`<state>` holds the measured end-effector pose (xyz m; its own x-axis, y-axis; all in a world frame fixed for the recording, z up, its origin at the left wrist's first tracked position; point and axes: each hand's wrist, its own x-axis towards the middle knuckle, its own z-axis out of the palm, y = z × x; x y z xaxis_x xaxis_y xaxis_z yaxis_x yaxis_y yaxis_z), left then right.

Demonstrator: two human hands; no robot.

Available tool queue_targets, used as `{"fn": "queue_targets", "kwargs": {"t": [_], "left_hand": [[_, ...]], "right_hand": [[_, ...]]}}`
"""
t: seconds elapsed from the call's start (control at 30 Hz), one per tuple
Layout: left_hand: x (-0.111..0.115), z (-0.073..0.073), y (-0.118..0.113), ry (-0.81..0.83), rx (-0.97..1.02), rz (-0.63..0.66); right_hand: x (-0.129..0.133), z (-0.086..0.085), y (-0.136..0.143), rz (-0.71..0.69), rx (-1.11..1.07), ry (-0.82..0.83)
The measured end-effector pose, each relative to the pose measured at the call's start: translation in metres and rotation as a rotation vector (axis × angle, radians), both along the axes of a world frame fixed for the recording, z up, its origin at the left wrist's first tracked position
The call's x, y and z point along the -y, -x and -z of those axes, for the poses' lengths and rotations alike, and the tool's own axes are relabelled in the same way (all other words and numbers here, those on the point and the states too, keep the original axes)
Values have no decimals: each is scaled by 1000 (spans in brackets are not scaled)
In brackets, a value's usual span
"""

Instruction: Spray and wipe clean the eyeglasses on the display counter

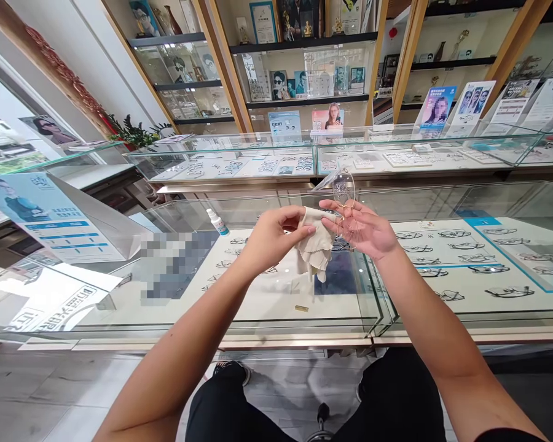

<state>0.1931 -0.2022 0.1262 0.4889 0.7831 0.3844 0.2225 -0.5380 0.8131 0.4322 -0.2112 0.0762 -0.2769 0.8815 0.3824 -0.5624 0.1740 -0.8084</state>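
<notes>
A pair of thin-rimmed eyeglasses is held up on edge above the glass counter, one lens over the other. Its bridge sits between the fingers of my right hand, which is closed on the frame. My left hand pinches a beige cleaning cloth between thumb and fingers, and the cloth hangs down in folds. The cloth's upper edge reaches my right fingertips, close to the lower lens; I cannot tell whether it touches the lens. Part of the lower rim is hidden behind my fingers.
A white spray bottle stands on the glass display counter, left of my hands. Rows of eyeglasses lie inside the case. A folded advertising sign stands at the left. Another display case runs across the back.
</notes>
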Motion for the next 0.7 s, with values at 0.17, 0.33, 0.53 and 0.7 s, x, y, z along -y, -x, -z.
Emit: {"fn": "queue_targets", "kwargs": {"t": [0.17,0.33,0.53,0.7], "left_hand": [[-7,13,-4,282,271,-51],[-10,25,-14,374,288,-71],[-12,25,-17,285,274,-162],[-17,18,-15,336,245,-135]], "right_hand": [[0,2,2,12,-16,-25],[1,2,7,10,1,1],[2,1,7,25,-23,1],[3,0,7,34,-23,-11]]}}
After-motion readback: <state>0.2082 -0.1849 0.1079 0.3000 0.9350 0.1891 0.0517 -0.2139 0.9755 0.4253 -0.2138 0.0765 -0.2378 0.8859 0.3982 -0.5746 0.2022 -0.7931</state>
